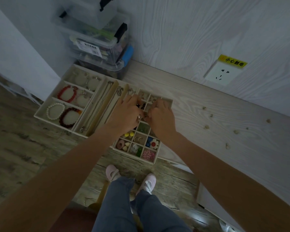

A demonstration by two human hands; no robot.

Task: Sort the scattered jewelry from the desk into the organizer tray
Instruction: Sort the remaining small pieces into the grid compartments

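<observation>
Pale wood table [199,104] carries the organizer tray [157,153] and small scattered jewelry pieces [207,126] well to its right. Both hands, left hand [126,113] and right hand [161,114], meet over the tray's small compartments with fingers curled, covering several cells; whether they hold something I cannot tell.

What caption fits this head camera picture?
Both hands, left hand and right hand, sort small jewelry in the grid tray beside bracelets.
</observation>
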